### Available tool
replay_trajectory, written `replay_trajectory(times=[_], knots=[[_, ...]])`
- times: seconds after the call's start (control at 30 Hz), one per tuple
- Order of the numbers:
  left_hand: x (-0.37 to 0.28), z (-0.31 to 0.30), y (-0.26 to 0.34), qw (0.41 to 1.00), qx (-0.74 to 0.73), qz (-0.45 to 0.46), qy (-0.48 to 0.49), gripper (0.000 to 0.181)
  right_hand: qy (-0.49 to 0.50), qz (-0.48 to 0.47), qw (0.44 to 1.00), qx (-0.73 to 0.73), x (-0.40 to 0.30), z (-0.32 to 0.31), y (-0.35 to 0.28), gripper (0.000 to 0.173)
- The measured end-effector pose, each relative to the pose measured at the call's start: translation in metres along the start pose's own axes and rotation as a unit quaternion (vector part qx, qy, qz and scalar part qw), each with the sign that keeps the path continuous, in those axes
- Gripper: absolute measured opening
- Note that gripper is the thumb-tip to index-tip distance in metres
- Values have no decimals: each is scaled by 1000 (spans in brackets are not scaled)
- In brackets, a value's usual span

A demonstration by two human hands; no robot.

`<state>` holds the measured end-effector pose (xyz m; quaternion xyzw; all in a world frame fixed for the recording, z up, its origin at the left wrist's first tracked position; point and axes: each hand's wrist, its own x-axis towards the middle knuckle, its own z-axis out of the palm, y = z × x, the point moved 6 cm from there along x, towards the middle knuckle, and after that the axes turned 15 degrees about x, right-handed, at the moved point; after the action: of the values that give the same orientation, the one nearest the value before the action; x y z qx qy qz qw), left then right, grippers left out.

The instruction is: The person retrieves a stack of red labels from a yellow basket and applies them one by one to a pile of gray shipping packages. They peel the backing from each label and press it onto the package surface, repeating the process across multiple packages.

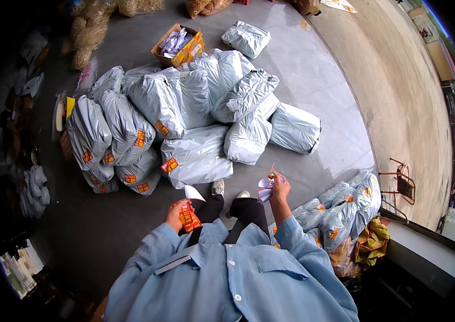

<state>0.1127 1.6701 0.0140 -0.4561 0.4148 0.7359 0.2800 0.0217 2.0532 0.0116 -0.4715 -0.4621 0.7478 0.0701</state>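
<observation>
My left hand (176,215) grips a strip of red and yellow printed stickers (190,218), with a white curled end (193,193) rising above the fingers. In my right hand (279,187) are crumpled white paper pieces (266,190), and a small thin piece sticks up past the fingertips. Just beyond my shoes lies a large silver-grey plastic parcel (197,155) with a red and yellow sticker (169,165) on its near left corner. More parcels (159,102) are heaped behind it, several bearing similar stickers. A parcel without a visible sticker (295,128) lies at the heap's right end.
A cardboard box (190,51) of crumpled white paper stands behind the heap. One parcel (246,39) lies apart at the back. Stickered parcels (342,209) are piled to my right, near a metal-framed chair (402,181). Clear bags of tan material (88,32) stand far left.
</observation>
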Motion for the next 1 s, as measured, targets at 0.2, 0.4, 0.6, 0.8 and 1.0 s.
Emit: replay_trajectory(times=[0.2,0.4,0.6,0.8,1.0], knots=[[8,1,-50,995,15,-99,11,10,64,-22,993,-96,79,16,46,23],[19,28,-104,986,11,-152,67,11,54,-74,962,-257,157,41,91,17],[30,32,-161,985,-79,-139,70,14,113,-46,950,-288,200,78,115,32],[27,53,-163,983,-97,-141,65,14,108,-51,935,-333,255,100,189,37],[37,73,-169,981,-135,-134,48,13,-53,-38,865,-497,235,140,218,39]])
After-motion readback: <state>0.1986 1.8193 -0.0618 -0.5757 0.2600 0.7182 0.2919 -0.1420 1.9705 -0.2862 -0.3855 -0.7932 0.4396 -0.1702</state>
